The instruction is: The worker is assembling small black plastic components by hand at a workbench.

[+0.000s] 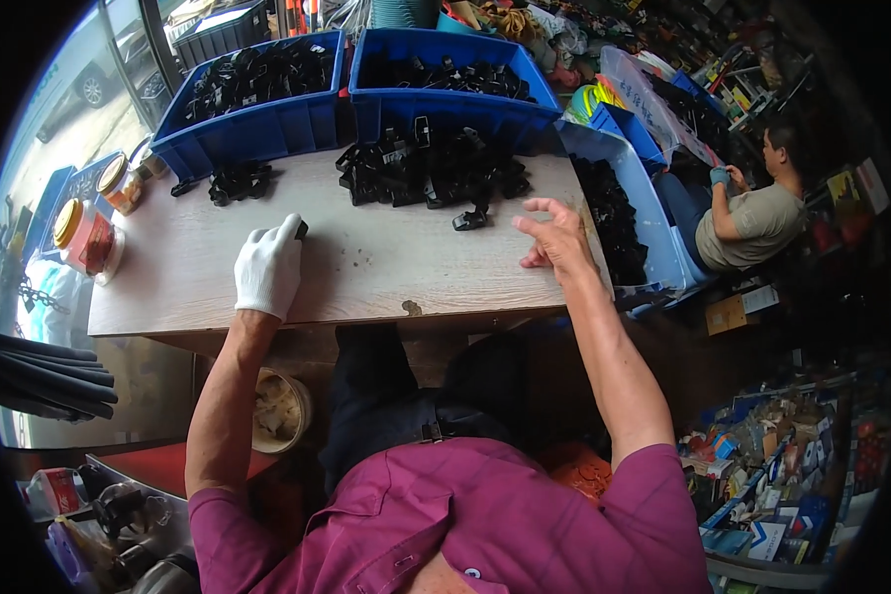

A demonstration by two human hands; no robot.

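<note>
My left hand (270,265), in a white glove, rests over the left middle of the wooden tabletop (386,267). It is closed on a small black part (301,230), and only an end of that part shows by the thumb side. My bare right hand (556,238) hovers at the right of the table, fingers apart and holding nothing. Just left of it lies a single black part with a shiny metal piece (470,220). Beyond that spreads a heap of similar black parts (396,173). A smaller cluster (240,182) lies past my left hand.
Two blue bins (257,129) (455,114) of black parts line the table's far edge. A light blue tub (663,238) stands against its right side. Two lidded jars (89,238) (121,184) stand at the left. A seated person (752,218) works at the right. Below is a bucket (302,396).
</note>
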